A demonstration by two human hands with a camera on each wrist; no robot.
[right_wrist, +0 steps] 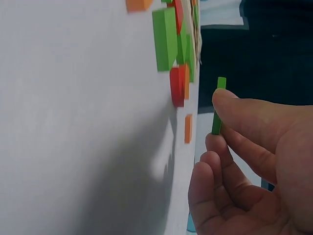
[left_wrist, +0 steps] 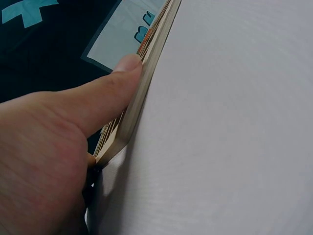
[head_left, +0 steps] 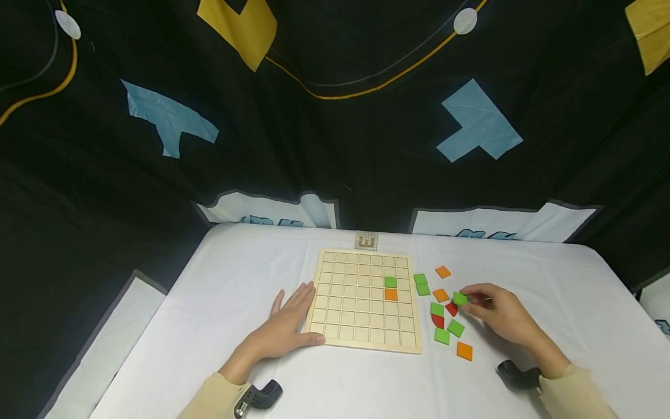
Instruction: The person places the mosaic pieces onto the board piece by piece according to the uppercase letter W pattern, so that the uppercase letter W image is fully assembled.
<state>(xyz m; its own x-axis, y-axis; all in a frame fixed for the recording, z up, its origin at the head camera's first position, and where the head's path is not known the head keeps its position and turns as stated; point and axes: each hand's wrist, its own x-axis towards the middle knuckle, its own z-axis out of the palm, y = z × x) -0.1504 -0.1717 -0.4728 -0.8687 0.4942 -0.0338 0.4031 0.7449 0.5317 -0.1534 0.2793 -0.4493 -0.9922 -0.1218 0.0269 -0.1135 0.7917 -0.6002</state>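
A pale wooden grid board (head_left: 356, 320) lies on the white table. Two tiles sit in its cells toward the right: a green tile (head_left: 390, 282) and, just below it, an orange tile (head_left: 391, 294). My left hand (head_left: 282, 329) rests against the board's left edge, fingers straight, the thumb over the near left corner; in the left wrist view the thumb (left_wrist: 110, 90) touches the rim. Right of the board, my right hand (head_left: 499, 311) pinches a green square tile (right_wrist: 218, 110) between thumb and fingers, held above the table.
Loose pieces lie between the board and my right hand: several green tiles (head_left: 442, 336), several orange tiles (head_left: 464, 351) and two red rounded pieces (head_left: 438, 321). A small patterned square (head_left: 366, 240) is behind the board. A black curtain (head_left: 340, 145) hangs behind the white tabletop (head_left: 251, 262).
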